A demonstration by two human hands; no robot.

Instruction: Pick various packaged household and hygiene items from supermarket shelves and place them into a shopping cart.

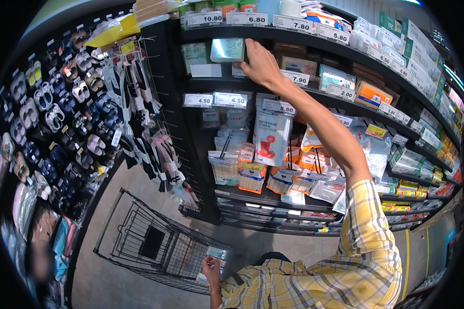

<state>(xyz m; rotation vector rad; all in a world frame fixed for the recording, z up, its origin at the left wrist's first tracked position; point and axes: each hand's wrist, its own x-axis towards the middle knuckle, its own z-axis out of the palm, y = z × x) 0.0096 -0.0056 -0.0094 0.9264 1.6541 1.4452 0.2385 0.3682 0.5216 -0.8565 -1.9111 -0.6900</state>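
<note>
My right arm stretches up to a shelf, where my right hand (262, 66) has its fingers and thumb closed at the right side of a flat, pale green, shiny pack (228, 50). The pack tilts out at the shelf's front, partly over a blank white tag; its contents cannot be made out. Low down, by the near end of a black wire shopping cart (154, 242), my left hand (210, 270) is closed on a pale green and white packet (217, 253). Part of that packet is hidden behind the fingers.
Curved black shelves hold boxes and price tags. Below hang a bag of drinking straws (273, 136) and orange packs of sticks (288, 177). Hooks with socks (131, 98) jut out at the shelf end. Sandals (55, 118) cover the left wall.
</note>
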